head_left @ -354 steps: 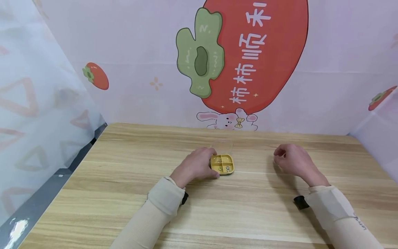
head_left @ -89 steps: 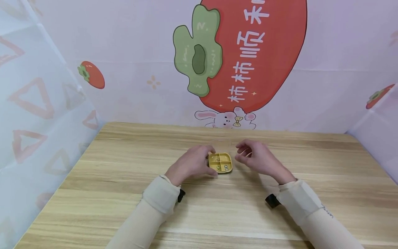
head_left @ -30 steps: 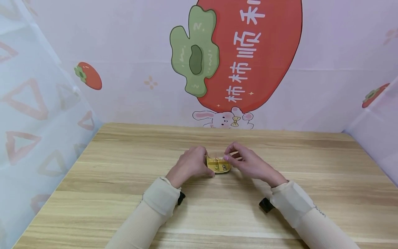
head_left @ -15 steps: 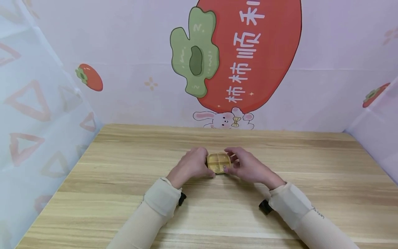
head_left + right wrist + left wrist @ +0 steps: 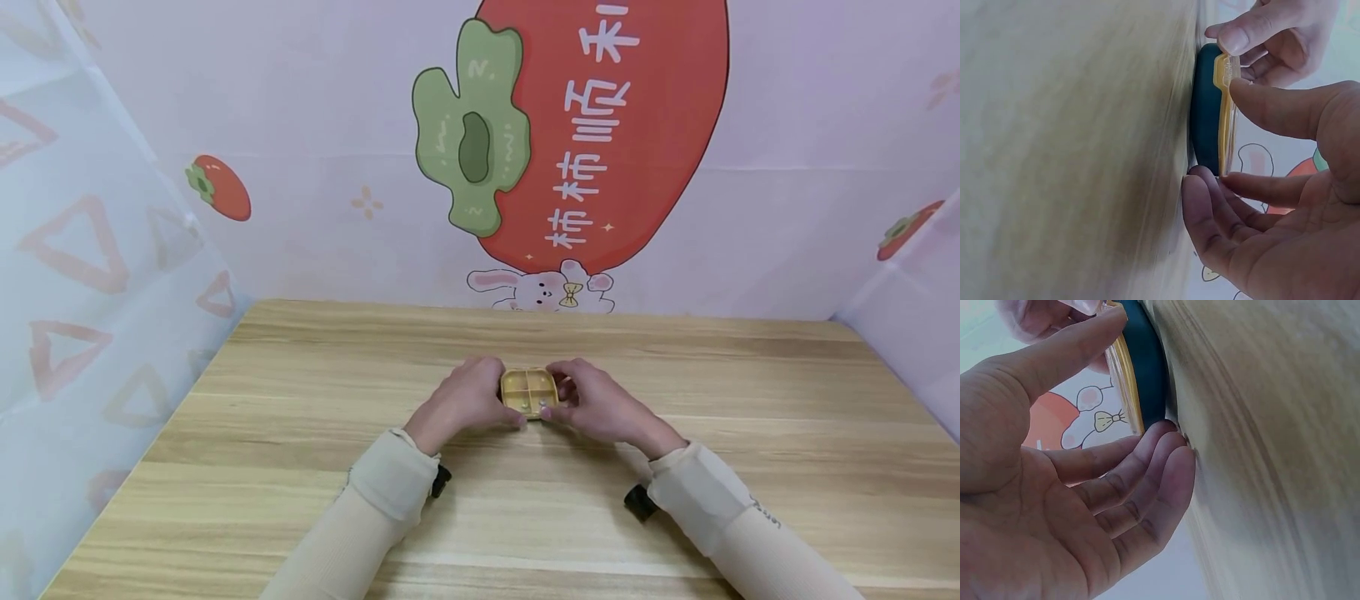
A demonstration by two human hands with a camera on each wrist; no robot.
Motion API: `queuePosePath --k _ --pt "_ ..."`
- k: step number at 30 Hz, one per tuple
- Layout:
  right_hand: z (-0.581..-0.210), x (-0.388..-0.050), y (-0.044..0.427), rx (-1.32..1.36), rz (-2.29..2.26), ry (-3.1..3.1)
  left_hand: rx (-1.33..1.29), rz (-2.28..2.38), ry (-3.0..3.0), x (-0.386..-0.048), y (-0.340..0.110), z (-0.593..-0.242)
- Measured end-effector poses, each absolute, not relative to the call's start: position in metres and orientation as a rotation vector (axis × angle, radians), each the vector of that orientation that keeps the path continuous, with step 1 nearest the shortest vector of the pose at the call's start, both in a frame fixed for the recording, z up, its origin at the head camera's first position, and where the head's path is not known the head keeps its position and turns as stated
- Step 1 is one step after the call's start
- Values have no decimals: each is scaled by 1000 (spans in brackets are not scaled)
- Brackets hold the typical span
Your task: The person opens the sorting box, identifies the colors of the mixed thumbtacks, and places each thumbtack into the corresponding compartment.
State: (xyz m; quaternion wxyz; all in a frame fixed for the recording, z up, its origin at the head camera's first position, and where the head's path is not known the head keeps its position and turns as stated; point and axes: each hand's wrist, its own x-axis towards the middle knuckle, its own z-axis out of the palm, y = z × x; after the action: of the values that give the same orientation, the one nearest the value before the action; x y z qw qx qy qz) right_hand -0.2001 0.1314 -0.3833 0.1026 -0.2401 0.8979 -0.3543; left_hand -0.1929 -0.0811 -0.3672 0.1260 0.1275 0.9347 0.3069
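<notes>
A small pill box [image 5: 529,390] lies on the table, with a yellow four-part tray and a clear lid [image 5: 1232,134] down over it. Its dark teal base [image 5: 1205,115] shows in the right wrist view. Small pale items, too blurred to name, sit in the two near compartments. My left hand [image 5: 467,395] holds the box's left side, thumb at the near edge and fingers round the far corner. On the right side, my right hand [image 5: 597,402] grips it, its thumb [image 5: 1272,107] against the lid's front edge and fingers at the side and base.
The wood-grain table [image 5: 300,467] spreads out around the box. A printed cloth backdrop [image 5: 315,225] with persimmon and rabbit drawings rises behind the table, and patterned sheets stand at both sides. Dark wrist devices [image 5: 640,502] sit beneath the cuffs.
My right hand has come in from the far right to the box. The clear lid, earlier standing open behind the tray, has swung down over it. My left hand stays at the left side.
</notes>
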Motion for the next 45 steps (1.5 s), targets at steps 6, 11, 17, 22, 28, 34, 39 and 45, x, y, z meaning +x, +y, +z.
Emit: queuePosePath --k 6,11,17,22,28,34,39,45 --pt "-383 -199 131 -650 -1133 2630 381 873 2760 -191 -79 -367" --pt "-383 -198 130 -657 -1128 2646 415 870 2774 -192 -78 -369" --pt "-383 -197 130 -745 -1047 2700 452 827 2801 -191 -78 -368" --pt "-383 -196 131 -746 -974 2731 485 813 2802 -191 -79 -367" --pt "-384 -197 131 -767 -918 2758 509 830 2781 -193 -79 -368" --pt "-382 -198 131 -741 -894 2762 550 823 2763 -193 -79 -369" --pt "-382 -197 130 -748 -888 2771 557 786 2763 -195 -78 -370" --pt "-383 -197 130 -764 -884 2770 557 757 2772 -194 -77 -371"
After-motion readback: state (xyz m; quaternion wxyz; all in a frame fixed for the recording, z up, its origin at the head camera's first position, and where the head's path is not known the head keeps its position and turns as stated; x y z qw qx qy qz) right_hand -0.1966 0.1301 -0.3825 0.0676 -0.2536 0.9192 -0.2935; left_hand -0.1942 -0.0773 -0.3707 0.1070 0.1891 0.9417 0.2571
